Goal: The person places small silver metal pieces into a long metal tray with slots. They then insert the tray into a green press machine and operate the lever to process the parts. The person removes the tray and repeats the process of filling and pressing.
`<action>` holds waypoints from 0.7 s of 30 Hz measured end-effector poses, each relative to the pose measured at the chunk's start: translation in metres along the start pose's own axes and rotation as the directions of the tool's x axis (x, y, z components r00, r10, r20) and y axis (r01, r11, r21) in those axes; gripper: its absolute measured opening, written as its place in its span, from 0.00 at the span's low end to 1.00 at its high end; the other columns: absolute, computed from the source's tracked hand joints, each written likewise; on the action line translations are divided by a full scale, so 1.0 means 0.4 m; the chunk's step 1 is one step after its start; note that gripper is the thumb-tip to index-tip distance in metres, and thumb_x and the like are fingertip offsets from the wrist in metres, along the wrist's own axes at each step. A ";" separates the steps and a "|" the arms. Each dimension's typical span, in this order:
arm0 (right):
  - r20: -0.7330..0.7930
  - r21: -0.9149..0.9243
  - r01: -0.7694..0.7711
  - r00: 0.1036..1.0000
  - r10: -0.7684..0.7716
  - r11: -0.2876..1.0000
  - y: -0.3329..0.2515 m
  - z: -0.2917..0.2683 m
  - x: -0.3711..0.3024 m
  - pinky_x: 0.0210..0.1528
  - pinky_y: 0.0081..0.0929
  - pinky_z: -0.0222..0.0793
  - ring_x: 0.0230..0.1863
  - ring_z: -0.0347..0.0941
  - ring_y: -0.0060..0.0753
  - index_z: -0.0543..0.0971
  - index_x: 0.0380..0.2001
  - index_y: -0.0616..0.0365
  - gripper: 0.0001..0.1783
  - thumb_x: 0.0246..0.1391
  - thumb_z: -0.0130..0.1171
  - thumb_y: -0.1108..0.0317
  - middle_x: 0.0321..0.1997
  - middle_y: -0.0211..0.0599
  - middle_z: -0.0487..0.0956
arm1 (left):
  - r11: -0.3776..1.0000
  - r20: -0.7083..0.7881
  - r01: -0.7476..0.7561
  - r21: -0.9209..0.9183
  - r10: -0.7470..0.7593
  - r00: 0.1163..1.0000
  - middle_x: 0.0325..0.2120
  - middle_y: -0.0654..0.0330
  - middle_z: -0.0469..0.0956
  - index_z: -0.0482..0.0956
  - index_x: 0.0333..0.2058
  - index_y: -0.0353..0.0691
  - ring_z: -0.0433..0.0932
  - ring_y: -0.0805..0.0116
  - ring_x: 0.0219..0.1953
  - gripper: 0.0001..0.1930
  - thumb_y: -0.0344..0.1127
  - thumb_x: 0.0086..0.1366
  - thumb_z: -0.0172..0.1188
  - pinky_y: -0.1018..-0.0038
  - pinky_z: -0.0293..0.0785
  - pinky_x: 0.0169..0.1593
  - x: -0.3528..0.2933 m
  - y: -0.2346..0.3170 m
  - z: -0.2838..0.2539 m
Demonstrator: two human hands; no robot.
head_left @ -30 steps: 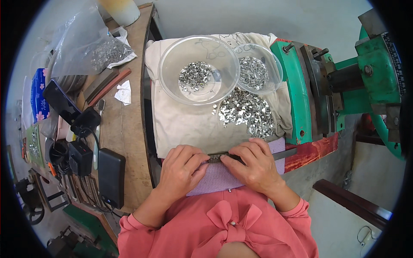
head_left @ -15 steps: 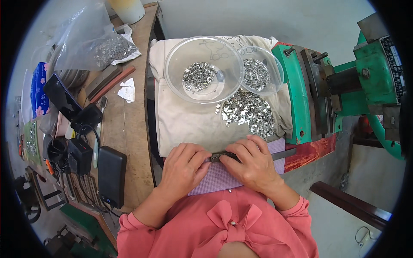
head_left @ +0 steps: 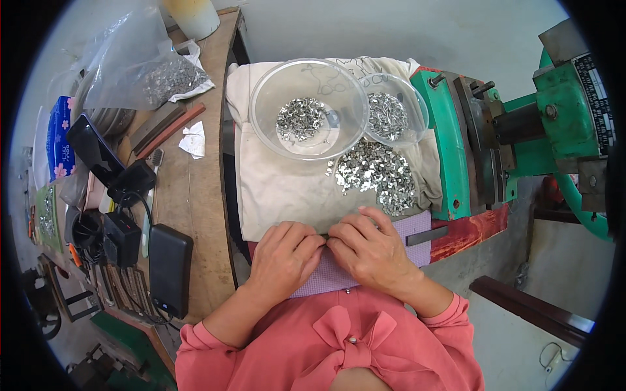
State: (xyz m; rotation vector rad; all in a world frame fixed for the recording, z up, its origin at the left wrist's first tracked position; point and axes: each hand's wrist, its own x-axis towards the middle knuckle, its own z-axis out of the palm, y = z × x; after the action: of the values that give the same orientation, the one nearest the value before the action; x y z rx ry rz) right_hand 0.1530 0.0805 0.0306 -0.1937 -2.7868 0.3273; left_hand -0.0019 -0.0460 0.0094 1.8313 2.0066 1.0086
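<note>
My left hand and my right hand meet over the purple cloth on my lap. Their fingers are closed, with the fingertips almost touching at a dark flat metal bar. Most of the bar lies hidden under the hands; its right end sticks out past my right hand. Any small piece between the fingertips is too covered to make out. Just beyond the hands, a heap of small shiny metal pieces rests on the beige cloth.
Behind the heap stand a large clear tub and a smaller clear tub, both holding metal pieces. A green machine rises at right. The wooden table at left carries a black power bank, a phone and a plastic bag.
My hands have drawn together, the right moving left along the bar, closing the gap where its slotted part showed. The bar's right end has stayed nearly in place.
</note>
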 end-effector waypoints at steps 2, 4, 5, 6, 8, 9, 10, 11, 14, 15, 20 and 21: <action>-0.013 0.058 -0.019 1.000 0.020 0.998 0.010 0.002 -0.002 0.63 0.40 0.64 0.48 0.74 0.33 0.82 0.31 0.56 0.07 0.46 0.62 0.69 0.40 0.29 0.78 | 1.000 -0.002 -0.001 -0.005 0.001 1.000 0.32 0.62 0.79 0.82 0.33 0.42 0.78 0.59 0.36 0.11 0.25 0.49 0.70 0.65 0.74 0.40 0.001 0.003 0.000; -0.043 0.115 -0.049 0.998 0.054 0.992 0.029 0.001 0.008 0.61 0.40 0.64 0.47 0.74 0.33 0.81 0.29 0.54 0.06 0.45 0.65 0.70 0.40 0.28 0.78 | 1.000 -0.010 -0.004 -0.004 0.004 1.000 0.32 0.62 0.79 0.81 0.32 0.42 0.78 0.59 0.35 0.10 0.25 0.50 0.70 0.65 0.74 0.39 0.003 0.002 0.000; -0.053 0.145 -0.067 0.996 0.076 0.987 0.038 -0.002 0.011 0.60 0.40 0.64 0.46 0.74 0.33 0.81 0.29 0.54 0.06 0.44 0.66 0.70 0.39 0.28 0.78 | 1.000 -0.012 -0.006 -0.005 0.005 1.000 0.32 0.62 0.79 0.81 0.32 0.42 0.78 0.59 0.35 0.10 0.25 0.50 0.70 0.65 0.74 0.39 0.003 0.002 0.001; -0.065 0.137 -0.086 0.993 0.095 0.987 0.051 -0.003 0.015 0.59 0.40 0.64 0.45 0.73 0.34 0.81 0.28 0.53 0.06 0.44 0.67 0.71 0.39 0.27 0.78 | 1.000 -0.015 -0.006 -0.007 0.006 1.000 0.32 0.62 0.79 0.81 0.32 0.42 0.78 0.59 0.35 0.10 0.25 0.50 0.70 0.65 0.74 0.39 0.003 0.002 0.003; -0.088 0.121 -0.123 0.987 0.134 0.985 0.081 -0.002 0.023 0.58 0.40 0.63 0.44 0.73 0.35 0.81 0.28 0.52 0.07 0.43 0.69 0.71 0.38 0.27 0.77 | 1.000 -0.016 -0.003 -0.009 0.003 1.000 0.32 0.62 0.79 0.81 0.31 0.41 0.78 0.59 0.35 0.09 0.25 0.50 0.70 0.65 0.74 0.38 0.005 0.001 0.003; -0.078 0.132 -0.141 0.985 0.152 0.981 0.095 0.001 0.024 0.57 0.40 0.63 0.44 0.73 0.35 0.81 0.28 0.52 0.07 0.43 0.69 0.71 0.38 0.27 0.77 | 1.000 -0.017 0.000 -0.011 0.000 1.000 0.32 0.62 0.79 0.80 0.30 0.41 0.78 0.59 0.35 0.09 0.25 0.50 0.70 0.65 0.74 0.38 0.006 0.001 0.003; -0.068 0.144 -0.158 0.983 0.169 0.977 0.108 0.006 0.024 0.57 0.40 0.63 0.44 0.73 0.36 0.81 0.28 0.52 0.07 0.43 0.69 0.71 0.38 0.27 0.77 | 1.000 -0.020 0.000 -0.015 0.000 1.000 0.32 0.62 0.79 0.80 0.30 0.41 0.78 0.59 0.35 0.09 0.25 0.50 0.70 0.65 0.74 0.38 0.007 0.001 0.004; -0.055 0.158 -0.174 0.981 0.184 0.972 0.116 0.010 0.024 0.57 0.41 0.62 0.44 0.73 0.36 0.81 0.28 0.51 0.07 0.44 0.69 0.70 0.38 0.28 0.77 | 1.000 -0.024 0.005 -0.017 -0.005 1.000 0.32 0.61 0.79 0.80 0.30 0.41 0.78 0.59 0.35 0.09 0.25 0.50 0.70 0.65 0.74 0.37 0.006 -0.001 0.006; -0.057 0.165 -0.143 0.986 0.154 0.976 0.124 0.008 0.029 0.57 0.41 0.62 0.45 0.72 0.37 0.81 0.27 0.51 0.06 0.44 0.70 0.70 0.38 0.28 0.77 | 0.998 -0.014 0.037 -0.048 -0.038 0.999 0.32 0.61 0.79 0.80 0.31 0.41 0.78 0.58 0.35 0.10 0.25 0.50 0.70 0.64 0.74 0.38 0.010 -0.002 0.001; -0.047 0.169 -0.135 0.988 0.145 0.976 0.126 0.006 0.030 0.57 0.41 0.61 0.45 0.72 0.37 0.81 0.28 0.52 0.07 0.44 0.70 0.70 0.39 0.28 0.77 | 0.997 -0.006 0.052 -0.062 -0.053 0.999 0.32 0.60 0.79 0.80 0.31 0.41 0.78 0.58 0.35 0.10 0.26 0.50 0.71 0.64 0.74 0.38 0.011 -0.002 -0.001; -0.015 0.192 -0.148 0.988 0.154 0.970 0.127 0.004 0.028 0.59 0.42 0.60 0.46 0.72 0.37 0.81 0.29 0.52 0.07 0.45 0.69 0.69 0.40 0.29 0.77 | 0.998 0.027 0.019 -0.067 -0.017 0.999 0.34 0.59 0.79 0.80 0.32 0.41 0.77 0.56 0.37 0.11 0.28 0.50 0.72 0.63 0.74 0.40 0.007 -0.008 -0.003; -0.017 0.199 -0.148 0.988 0.155 0.969 0.125 0.004 0.026 0.59 0.43 0.60 0.47 0.72 0.37 0.80 0.30 0.52 0.08 0.45 0.69 0.69 0.40 0.29 0.77 | 0.997 0.033 0.019 -0.068 -0.017 0.999 0.35 0.59 0.79 0.80 0.33 0.41 0.77 0.56 0.37 0.11 0.28 0.50 0.72 0.63 0.74 0.41 0.006 -0.009 -0.004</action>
State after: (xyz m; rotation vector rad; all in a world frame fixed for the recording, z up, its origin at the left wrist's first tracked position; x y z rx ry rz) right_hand 0.1474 0.1300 0.0200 -0.3612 -2.6910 0.6296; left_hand -0.0059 -0.0441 0.0090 1.7800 1.9415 1.0225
